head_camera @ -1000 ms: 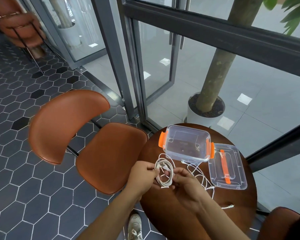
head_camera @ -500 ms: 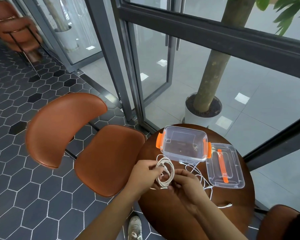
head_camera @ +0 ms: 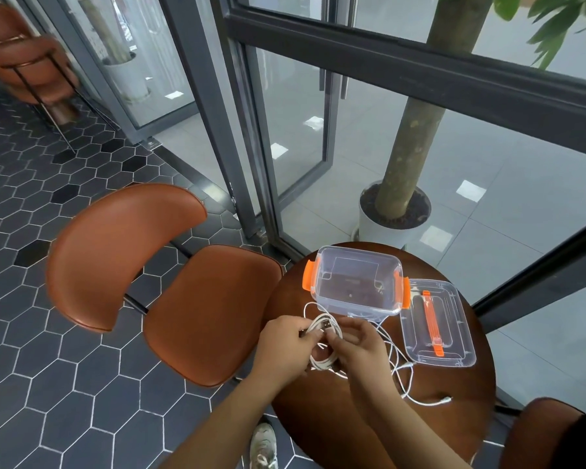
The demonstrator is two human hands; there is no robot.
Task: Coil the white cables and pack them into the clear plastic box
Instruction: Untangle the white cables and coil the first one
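A coiled white cable hangs between both hands above the round wooden table. My left hand grips the coil's left side. My right hand pinches the cable near its USB plug, at the coil's top. A second white cable lies loose on the table to the right of my hands, its end near the table's front. The clear plastic box with orange clips stands open just behind my hands, nothing white inside that I can see.
The box's clear lid with an orange handle lies to the right of the box. A brown chair stands left of the table, another chair at the lower right. Glass doors and a potted tree are behind.
My right hand has moved up from the coil's lower side to its top, bringing the USB plug end onto the coil. The left hand keeps its grip.
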